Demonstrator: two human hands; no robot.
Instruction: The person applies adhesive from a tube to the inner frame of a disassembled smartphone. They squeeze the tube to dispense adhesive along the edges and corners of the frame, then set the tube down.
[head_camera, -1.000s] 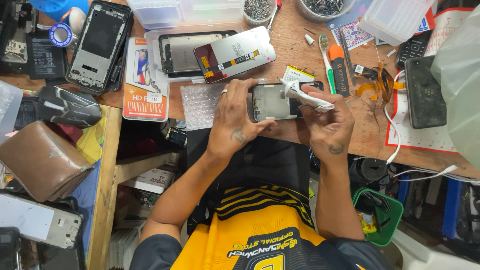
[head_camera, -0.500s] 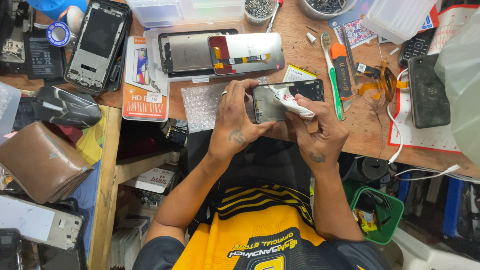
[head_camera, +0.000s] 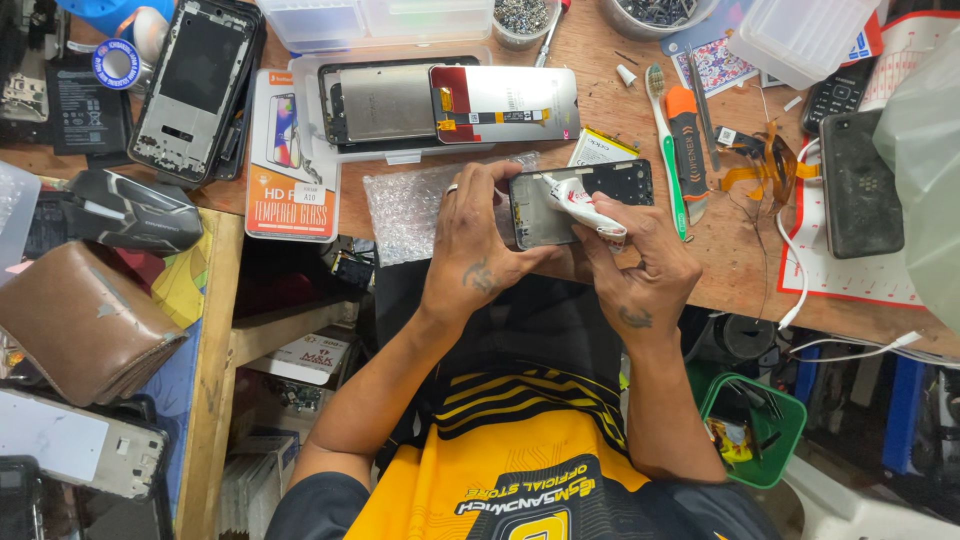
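Note:
My left hand grips the left end of an opened phone frame, held just above the wooden bench edge. My right hand holds a small white glue tube and lays its tip across the inside of the frame. A sheet of bubble wrap lies under my left fingers. A replacement screen with an orange ribbon cable rests on a clear tray farther back.
A green toothbrush and an orange-handled tool lie right of the frame. A tempered-glass box, another stripped phone shell, a dark phone, parts bowls and a brown wallet crowd the bench.
The frame and both hands have shifted slightly right and down toward me. The glue tube has swung from pointing right to lying across the frame's inside.

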